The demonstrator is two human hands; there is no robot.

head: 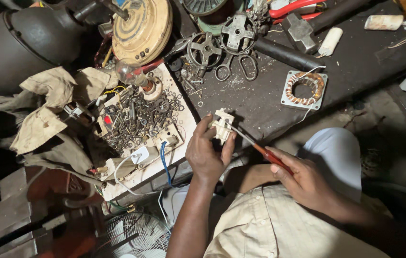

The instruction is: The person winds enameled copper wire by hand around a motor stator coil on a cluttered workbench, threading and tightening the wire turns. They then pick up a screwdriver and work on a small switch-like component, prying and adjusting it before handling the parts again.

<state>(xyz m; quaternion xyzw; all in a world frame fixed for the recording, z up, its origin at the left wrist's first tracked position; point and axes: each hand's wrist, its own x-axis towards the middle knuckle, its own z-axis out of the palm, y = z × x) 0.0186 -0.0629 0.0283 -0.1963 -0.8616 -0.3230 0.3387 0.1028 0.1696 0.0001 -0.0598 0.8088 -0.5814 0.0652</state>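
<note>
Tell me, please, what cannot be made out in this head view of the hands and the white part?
- White part: its underside is hidden by the left hand.
- Screwdriver: the tip is lost against the part, and the red handle's end is hidden in the right hand.
- Tray of small hardware: the pieces are too small and tangled to tell apart.
- Fan: cut off by the bottom edge and dim.
</note>
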